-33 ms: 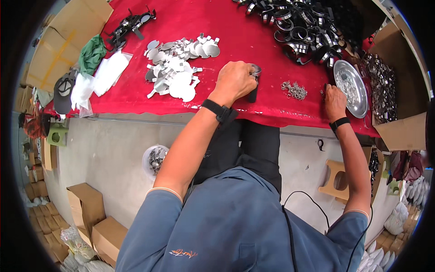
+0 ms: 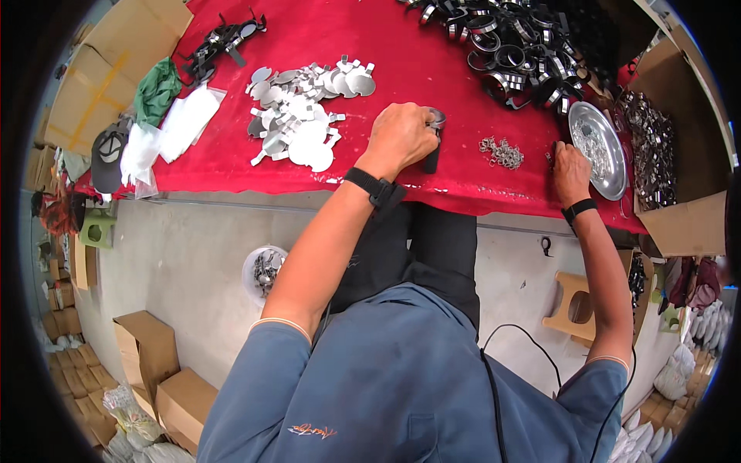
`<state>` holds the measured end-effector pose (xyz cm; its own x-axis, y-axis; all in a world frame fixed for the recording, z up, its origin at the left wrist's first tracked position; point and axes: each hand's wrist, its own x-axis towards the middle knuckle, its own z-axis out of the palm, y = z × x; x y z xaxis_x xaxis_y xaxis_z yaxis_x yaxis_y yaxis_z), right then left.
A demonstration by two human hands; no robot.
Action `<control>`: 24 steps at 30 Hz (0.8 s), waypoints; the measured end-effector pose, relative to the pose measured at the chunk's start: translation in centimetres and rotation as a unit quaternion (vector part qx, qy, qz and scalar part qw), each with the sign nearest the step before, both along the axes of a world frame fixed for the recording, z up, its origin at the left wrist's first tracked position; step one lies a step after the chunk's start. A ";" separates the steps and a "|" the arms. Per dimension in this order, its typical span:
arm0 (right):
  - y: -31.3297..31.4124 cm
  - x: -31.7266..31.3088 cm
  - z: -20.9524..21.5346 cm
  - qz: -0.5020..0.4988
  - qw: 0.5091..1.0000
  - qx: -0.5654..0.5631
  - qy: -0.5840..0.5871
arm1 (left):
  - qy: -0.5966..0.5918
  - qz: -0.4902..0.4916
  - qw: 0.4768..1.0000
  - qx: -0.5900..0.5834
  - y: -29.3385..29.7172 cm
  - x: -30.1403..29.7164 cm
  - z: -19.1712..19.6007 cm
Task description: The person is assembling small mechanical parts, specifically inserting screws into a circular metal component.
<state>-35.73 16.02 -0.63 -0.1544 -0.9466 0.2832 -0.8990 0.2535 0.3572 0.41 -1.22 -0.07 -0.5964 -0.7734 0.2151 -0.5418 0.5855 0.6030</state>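
Metal ring [image 2: 437, 118] pinched by left hand [image 2: 401, 139] fingers [image 2: 429, 131].

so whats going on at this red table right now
A person in a blue shirt leans over a red-covered table. The left hand presses a small metal ring onto a dark block. The right hand rests at the edge of a round silver tray. Flat silver discs with tabs lie to the left, a heap of dark metal rings at the far side.
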 end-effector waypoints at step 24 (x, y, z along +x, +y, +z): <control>-7.7 21.4 -0.5 0.068 0.826 -0.117 -0.547 | 0.099 -0.053 0.991 -0.076 0.3 1.6 -2.0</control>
<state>-14.32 8.31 -1.08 -0.3366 -0.9150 0.2223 -0.6768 0.0709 -0.7327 1.98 -0.93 -2.08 -0.6071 -0.6577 0.4459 -0.3515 0.7256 0.5916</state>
